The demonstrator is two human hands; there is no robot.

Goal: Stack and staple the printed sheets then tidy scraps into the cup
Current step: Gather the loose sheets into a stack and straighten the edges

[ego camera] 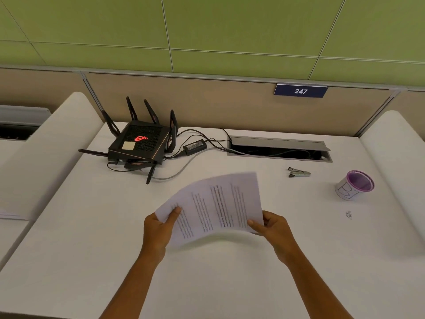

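Observation:
Both hands hold the printed sheets (213, 206) in the air above the middle of the white desk (92, 226). My left hand (158, 229) pinches the near left corner with the thumb on top. My right hand (273, 229) grips the near right corner. The sheets bow upward and tilt away from me. A small grey stapler (299, 172) lies on the desk beyond the sheets to the right. A white cup with a purple rim (355, 185) stands upright at the far right. A small crumpled scrap (349, 214) lies on the desk in front of the cup.
A black router (140, 143) with several antennas sits at the back left, with its power brick (195, 146) and cables trailing right. An open cable hatch (279, 149) is set into the desk at the back. White partitions flank both sides. More paper (9, 215) lies at the left edge.

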